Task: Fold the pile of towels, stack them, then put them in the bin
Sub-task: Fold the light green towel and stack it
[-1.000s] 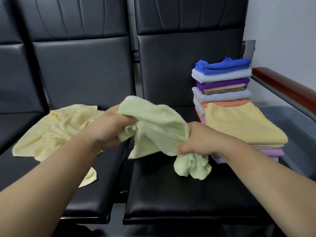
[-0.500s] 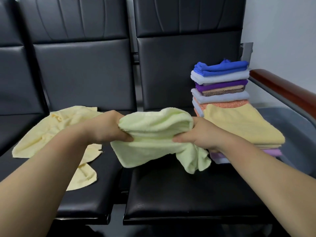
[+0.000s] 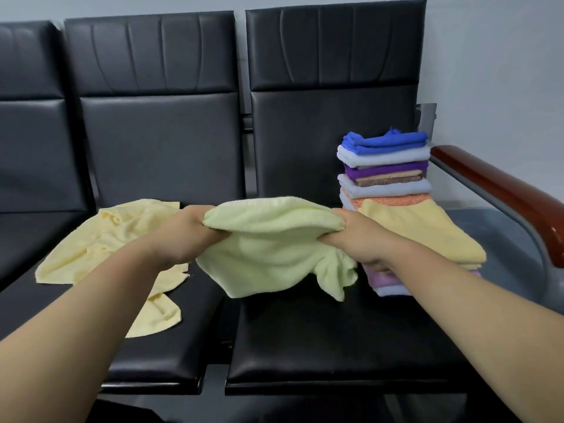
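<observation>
Green towel (image 3: 274, 248) at frame center, now pulled wider than before; left hand (image 3: 186, 236) and right hand (image 3: 357, 239) grip its ends.

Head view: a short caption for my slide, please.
Left hand and right hand hold a green towel beside the folded stack.

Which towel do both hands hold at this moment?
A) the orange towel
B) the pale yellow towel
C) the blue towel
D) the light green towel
D: the left hand and the right hand each grip one end of the light green towel, while the pale yellow towel lies loose on the seat.
</observation>
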`<move>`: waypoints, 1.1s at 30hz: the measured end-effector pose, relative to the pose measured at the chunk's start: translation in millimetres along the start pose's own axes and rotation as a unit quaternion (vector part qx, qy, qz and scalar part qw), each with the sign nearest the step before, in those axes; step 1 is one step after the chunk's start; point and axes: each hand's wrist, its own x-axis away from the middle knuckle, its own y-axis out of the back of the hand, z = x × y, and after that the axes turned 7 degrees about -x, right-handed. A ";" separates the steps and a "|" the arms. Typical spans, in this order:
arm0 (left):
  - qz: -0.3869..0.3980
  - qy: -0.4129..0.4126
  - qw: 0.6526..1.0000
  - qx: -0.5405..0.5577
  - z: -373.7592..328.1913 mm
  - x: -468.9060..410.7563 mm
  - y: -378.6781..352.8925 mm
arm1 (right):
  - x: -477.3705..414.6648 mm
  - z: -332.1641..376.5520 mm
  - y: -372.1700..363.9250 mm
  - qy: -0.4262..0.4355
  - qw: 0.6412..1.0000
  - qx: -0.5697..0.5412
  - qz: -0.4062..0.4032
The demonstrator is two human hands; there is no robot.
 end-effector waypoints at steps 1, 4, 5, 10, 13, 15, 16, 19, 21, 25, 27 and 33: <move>-0.008 0.003 1.000 0.008 -1.7 1.9 2.1 | -1.2 2.4 0.8 0.007 1.000 -0.007 0.007; 0.026 -0.003 0.999 0.025 -4.6 8.7 11.6 | -5.1 10.9 8.4 -0.008 0.997 0.048 0.060; 0.055 0.000 0.998 0.014 -7.8 13.8 15.9 | -6.8 15.2 11.2 -0.017 0.990 0.111 0.082; 0.074 0.031 0.973 -0.216 3.4 5.5 18.0 | -19.4 24.4 17.2 -0.068 0.931 0.339 0.113; 0.058 0.016 0.969 -0.240 3.1 -12.1 19.5 | -37.4 30.9 22.6 -0.076 0.924 0.363 0.088; 0.040 0.011 0.960 -0.275 1.7 -29.3 21.8 | -56.9 32.8 24.9 -0.053 0.908 0.413 0.033; 0.023 0.011 0.955 -0.295 -0.1 -39.5 25.7 | -67.5 37.1 25.5 -0.035 0.900 0.435 -0.004; -0.044 0.004 0.944 -0.327 -14.1 -67.1 42.9 | -87.6 58.5 28.0 0.020 0.880 0.462 -0.108; -0.101 0.001 0.938 -0.332 -27.5 -81.5 58.2 | -92.1 79.0 34.5 0.052 0.871 0.456 -0.173; -0.183 -0.013 0.927 -0.328 -49.9 -89.8 75.1 | -89.7 114.3 53.7 0.110 0.854 0.443 -0.250; -0.179 -0.018 0.930 -0.319 -54.1 -82.6 75.0 | -81.6 117.2 60.9 0.121 0.856 0.438 -0.247; 0.044 0.019 0.977 -0.208 -3.9 -48.5 31.3 | -34.3 56.1 25.4 -0.026 0.915 0.403 0.023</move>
